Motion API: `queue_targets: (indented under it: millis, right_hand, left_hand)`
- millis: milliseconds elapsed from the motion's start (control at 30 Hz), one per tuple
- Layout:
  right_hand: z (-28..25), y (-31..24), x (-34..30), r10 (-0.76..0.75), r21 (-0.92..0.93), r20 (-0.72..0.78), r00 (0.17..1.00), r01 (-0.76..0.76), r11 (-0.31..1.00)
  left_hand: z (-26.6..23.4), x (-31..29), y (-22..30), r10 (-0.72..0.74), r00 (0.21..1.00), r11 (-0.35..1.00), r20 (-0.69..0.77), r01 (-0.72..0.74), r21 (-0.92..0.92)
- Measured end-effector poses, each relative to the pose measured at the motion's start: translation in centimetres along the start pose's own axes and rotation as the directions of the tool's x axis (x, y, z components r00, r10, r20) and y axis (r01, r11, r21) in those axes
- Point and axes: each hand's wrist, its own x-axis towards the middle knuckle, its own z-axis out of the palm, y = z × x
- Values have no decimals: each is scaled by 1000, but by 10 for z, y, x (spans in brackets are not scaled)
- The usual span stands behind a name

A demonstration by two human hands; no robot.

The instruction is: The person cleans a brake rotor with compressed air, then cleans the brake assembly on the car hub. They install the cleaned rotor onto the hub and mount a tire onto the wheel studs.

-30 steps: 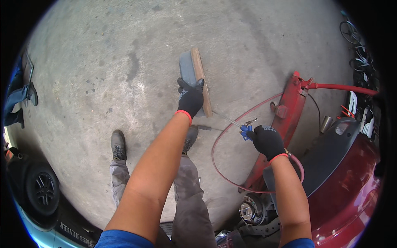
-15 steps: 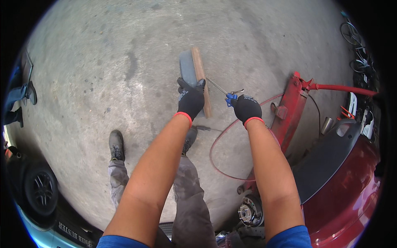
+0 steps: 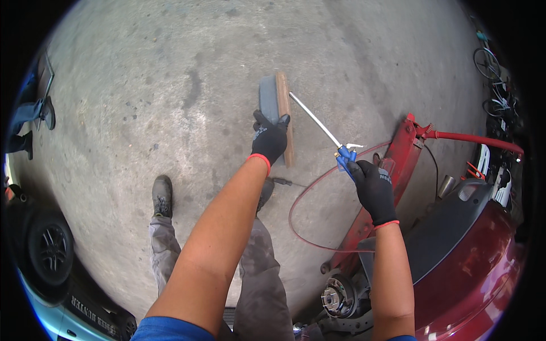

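Note:
My left hand (image 3: 269, 136), in a black glove with a red cuff, is closed on the lower part of a flat rectangular air filter (image 3: 268, 92) with a grey face and a brown edge. The filter stands on end, its brown side turned to the right. My right hand (image 3: 372, 190), gloved alike, grips an air blow gun (image 3: 344, 155) by its blue body. The gun's long silver nozzle slants up and left, its tip close to the filter's brown side. Part of the handle is hidden by the glove.
A red hose (image 3: 292, 207) loops over the concrete floor. Near my shoe lies a screwdriver (image 3: 281, 181). A red floor jack (image 3: 392, 165) stands at right, beside a bare wheel hub (image 3: 336, 296) and a dark red car (image 3: 483, 256). At far left is another person's shoe (image 3: 48, 113).
My right hand has moved right and down with the blow gun, showing more of its nozzle. My left hand and the filter have shifted slightly right and down.

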Motion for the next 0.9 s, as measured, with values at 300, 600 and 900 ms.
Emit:
queue_targets:
  millis: [300,600,900]
  right_hand:
    - [-3,41,-51,-27,-34,193,981,34,999]
    - [75,73,16,-102,-362,305,947,214,907]
    - [72,40,58,-79,-200,52,996,88,976]
  left_hand:
    - [-1,0,0,-23,1000,999,5,23,-34]
    - [-4,-8,1,5,1000,1000,19,-6,19]
    - [2,-13,-13,58,998,998,16,-58,16]
